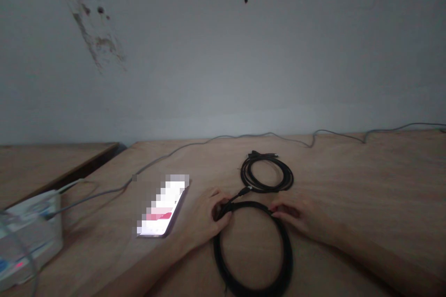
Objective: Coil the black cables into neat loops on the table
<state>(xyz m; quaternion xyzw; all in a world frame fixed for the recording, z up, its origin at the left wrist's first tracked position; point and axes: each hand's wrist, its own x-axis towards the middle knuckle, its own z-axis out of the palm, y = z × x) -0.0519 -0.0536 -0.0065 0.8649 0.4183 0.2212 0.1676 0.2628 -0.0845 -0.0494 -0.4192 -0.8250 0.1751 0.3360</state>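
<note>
A large coil of black cable point(288, 255) lies on the wooden table close to me, its lower edge cut off by the frame. My left hand point(205, 216) grips the coil's upper left side, thumb and fingers wrapped round it. Out of that grasp a cable end with a plug point(245, 190) points up and to the right. On the coil's upper right, my right hand point(299, 213) pinches the cable between thumb and fingertips. Just beyond lies a second, smaller coil of black cable point(287, 176), with connectors resting across its top; neither hand touches it.
A phone with a lit, partly blurred screen point(163, 211) lies left of my left hand. At the far left stands a white device point(31, 241) with a red light. A thin grey cable point(181, 149) runs from it along the wall point(223, 69). A dark gap point(80, 167) separates two tabletops.
</note>
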